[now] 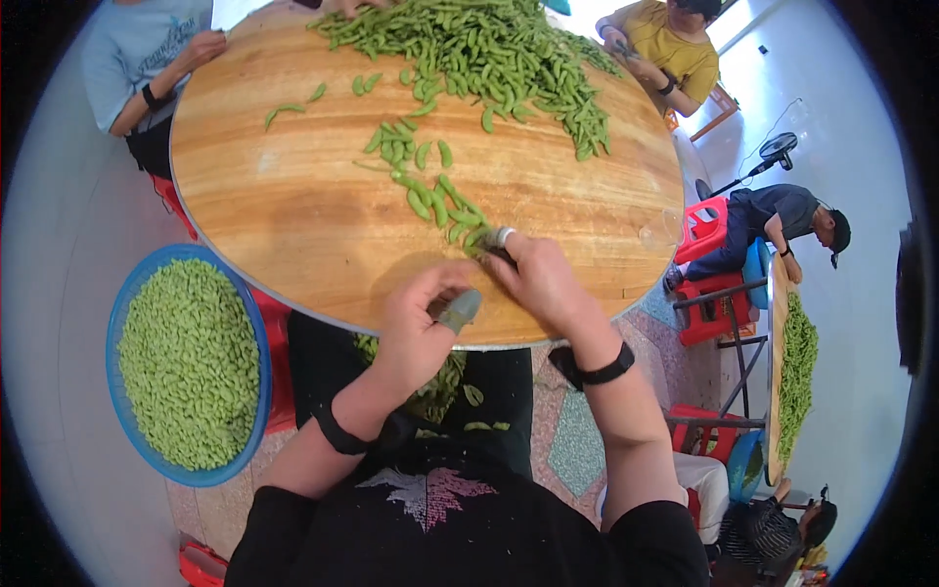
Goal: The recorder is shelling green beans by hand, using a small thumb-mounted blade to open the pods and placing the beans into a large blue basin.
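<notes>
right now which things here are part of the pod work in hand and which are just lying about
In use:
left hand, holding a pod
right hand, by the nearest pods
green pods
round wooden table
blue basin of pods

Lying about:
red stools
floor fan
second pod-covered table

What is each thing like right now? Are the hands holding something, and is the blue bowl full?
Left hand: closed on a small grey-green tool.
Right hand: pinching a green bean pod at the table edge.
Round wooden table: strewn with a big heap of green bean pods.
Round blue plastic basin: almost full of green pods, on the floor.
Black floor fan: upright; spinning or not, cannot tell.
</notes>
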Demonstrator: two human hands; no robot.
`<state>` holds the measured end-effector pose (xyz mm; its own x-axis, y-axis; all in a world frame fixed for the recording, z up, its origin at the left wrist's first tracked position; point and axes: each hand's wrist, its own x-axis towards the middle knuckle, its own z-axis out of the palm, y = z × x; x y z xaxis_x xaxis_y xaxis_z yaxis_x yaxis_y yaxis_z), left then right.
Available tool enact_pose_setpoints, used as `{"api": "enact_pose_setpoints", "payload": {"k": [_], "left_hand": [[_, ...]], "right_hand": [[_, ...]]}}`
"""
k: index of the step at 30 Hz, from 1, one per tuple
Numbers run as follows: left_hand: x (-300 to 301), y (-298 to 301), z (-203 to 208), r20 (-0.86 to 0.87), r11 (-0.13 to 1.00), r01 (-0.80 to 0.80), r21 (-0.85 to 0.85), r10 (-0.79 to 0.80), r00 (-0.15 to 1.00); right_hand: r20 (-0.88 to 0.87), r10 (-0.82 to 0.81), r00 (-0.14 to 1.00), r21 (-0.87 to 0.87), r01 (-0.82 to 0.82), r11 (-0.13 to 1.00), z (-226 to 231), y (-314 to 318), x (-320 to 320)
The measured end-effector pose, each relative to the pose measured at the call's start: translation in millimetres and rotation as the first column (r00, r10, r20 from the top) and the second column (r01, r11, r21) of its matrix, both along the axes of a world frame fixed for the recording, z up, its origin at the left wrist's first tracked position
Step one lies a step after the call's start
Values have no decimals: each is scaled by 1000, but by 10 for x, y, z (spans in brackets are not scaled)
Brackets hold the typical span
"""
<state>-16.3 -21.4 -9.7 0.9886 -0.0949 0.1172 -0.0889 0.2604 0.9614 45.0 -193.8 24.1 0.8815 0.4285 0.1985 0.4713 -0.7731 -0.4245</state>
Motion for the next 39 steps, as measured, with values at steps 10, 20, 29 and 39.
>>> {"api": "enact_pose_setpoints", "payload": {"k": [10,20,29,39], "left_hand": [[30,-64,130,-257,878,-66,-475,-67,964],[83,-182,139,-230,978,-124,-170,83,970],[44,-117,126,-115,954,162,-253,-195,974],[-144,-187,264,-59,949,-80,306,103,993]], "right_hand": [[-570,177,802,671,330,664,-55,106,-481],[-654,554,516,754,510,415,-32,18,-553],[-690,657,304,570,788,234,15,-18,-620],[-374,249,893,617,39,786,-141,-164,-414]]}}
